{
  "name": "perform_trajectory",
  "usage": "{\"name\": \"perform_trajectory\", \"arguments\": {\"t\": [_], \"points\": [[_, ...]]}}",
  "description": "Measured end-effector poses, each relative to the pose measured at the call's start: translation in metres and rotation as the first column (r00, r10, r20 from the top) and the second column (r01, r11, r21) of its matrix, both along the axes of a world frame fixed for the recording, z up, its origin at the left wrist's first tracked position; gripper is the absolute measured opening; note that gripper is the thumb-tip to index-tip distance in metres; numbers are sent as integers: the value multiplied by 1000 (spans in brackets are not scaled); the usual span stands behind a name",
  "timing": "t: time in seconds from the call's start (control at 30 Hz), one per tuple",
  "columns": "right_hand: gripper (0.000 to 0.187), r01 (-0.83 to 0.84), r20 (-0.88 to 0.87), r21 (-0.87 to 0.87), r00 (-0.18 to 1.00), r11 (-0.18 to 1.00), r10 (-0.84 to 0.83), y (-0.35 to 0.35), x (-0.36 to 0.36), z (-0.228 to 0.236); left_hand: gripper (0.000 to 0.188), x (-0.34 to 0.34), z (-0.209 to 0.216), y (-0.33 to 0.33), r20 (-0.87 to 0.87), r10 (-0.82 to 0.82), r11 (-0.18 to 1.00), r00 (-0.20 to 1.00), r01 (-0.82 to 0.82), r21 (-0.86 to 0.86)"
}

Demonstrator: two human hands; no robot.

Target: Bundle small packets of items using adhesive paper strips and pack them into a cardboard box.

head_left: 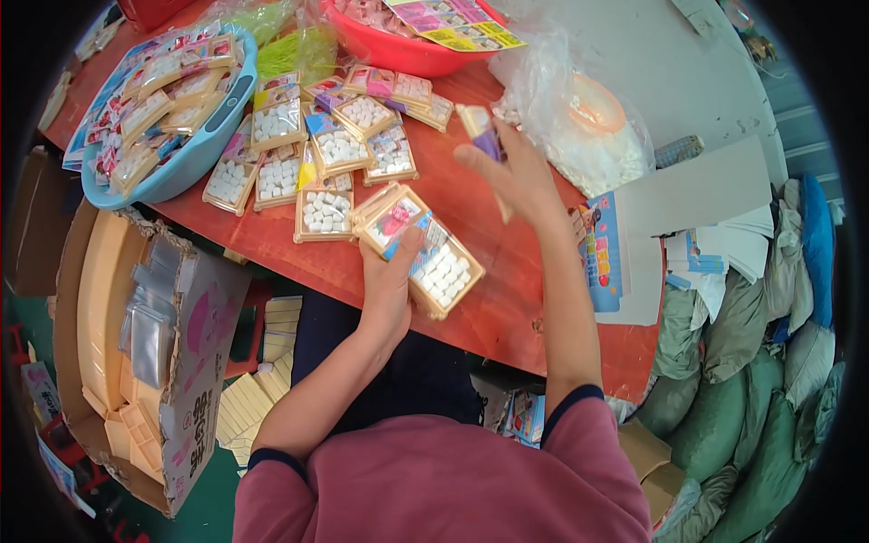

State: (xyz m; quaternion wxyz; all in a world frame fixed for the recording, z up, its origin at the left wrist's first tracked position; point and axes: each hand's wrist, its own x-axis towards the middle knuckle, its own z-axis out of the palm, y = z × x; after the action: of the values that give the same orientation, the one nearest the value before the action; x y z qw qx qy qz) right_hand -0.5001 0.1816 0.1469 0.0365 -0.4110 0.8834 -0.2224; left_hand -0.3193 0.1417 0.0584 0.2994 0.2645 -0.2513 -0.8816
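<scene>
My left hand (pixel 387 285) grips a flat cream-coloured tray pack (pixel 444 271) with small white pieces under a clear cover and a pink and blue printed part. A second tray edge shows behind its upper left end, so more than one may be in the grip. My right hand (pixel 525 176), raised over the table to the right, holds another tray pack (pixel 482 131), tilted nearly edge-on, with a purple band; both are slightly blurred. Several similar packs (pixel 341 149) lie piled on the red table just beyond my left hand.
A blue basin (pixel 244 90) heaped with packs stands at the left. A red basin (pixel 398 45) sits at the back, beside a clear bag (pixel 625 163) of white pieces with an orange bowl (pixel 597 104). Printed cards (pixel 605 258) lie right; an open carton (pixel 190 362) stands lower left.
</scene>
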Motion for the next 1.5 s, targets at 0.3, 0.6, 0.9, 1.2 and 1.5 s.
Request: {"name": "perform_trajectory", "arguments": {"t": [0.3, 0.6, 0.9, 1.2, 1.5], "points": [[66, -124, -114, -288, 989, 950, 95, 60, 86, -38, 50, -8, -5, 27, -154, -162, 967, 975, 125, -222], [105, -109, 629, -567, 583, 817, 514, 122, 71, -17, 95, 7, 18, 19, 39, -488, 579, 872, 357, -733], [126, -172, 500, -516, 735, 839, 458, 131, 44, -86, 122, -9, -11, 11, 220, -350, 214, 910, 306, -927], [114, -302, 458, -430, 739, 851, 494, 111, 45, -94, 104, -20, -19, -10, 391, -256, -34, 884, 396, -918], [76, -210, 522, -489, 706, 846, 478, 105, 38, -89, 101, -23, -15, -7, 559, -354, 84, 750, 621, -779]]}}
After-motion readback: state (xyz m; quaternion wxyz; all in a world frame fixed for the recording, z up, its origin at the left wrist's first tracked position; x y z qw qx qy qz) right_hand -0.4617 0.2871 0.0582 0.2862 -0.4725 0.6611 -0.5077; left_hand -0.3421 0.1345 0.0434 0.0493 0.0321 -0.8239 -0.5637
